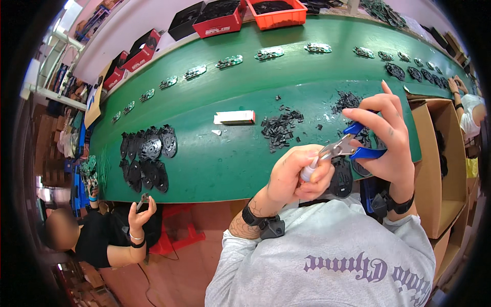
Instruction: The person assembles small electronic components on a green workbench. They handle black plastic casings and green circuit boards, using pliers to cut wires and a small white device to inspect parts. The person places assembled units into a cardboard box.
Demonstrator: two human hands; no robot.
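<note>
My left hand [291, 174] is closed around a small white bottle [307, 174], with most of it hidden by the fingers. In my right hand [391, 135] is a pair of blue-handled cutting pliers [339, 148], its handles spread apart. The pliers' jaws reach to the bottle's tip beside my left thumb; whether they grip it I cannot make out. Below my hands, at the bench's near edge, lie black plastic shells [341, 179]. A heap of small black plastic pieces [281, 125] is left of my hands, and a white and red carton [234, 118] lies farther left.
Green circuit boards [229, 62] stand in a spaced row along the green bench [204, 148]. More black shells [148, 148] are grouped at left. An orange bin [279, 19] sits at the back, a cardboard box [434, 169] at right. One co-worker [97, 238] sits at left, another [470, 110] at far right.
</note>
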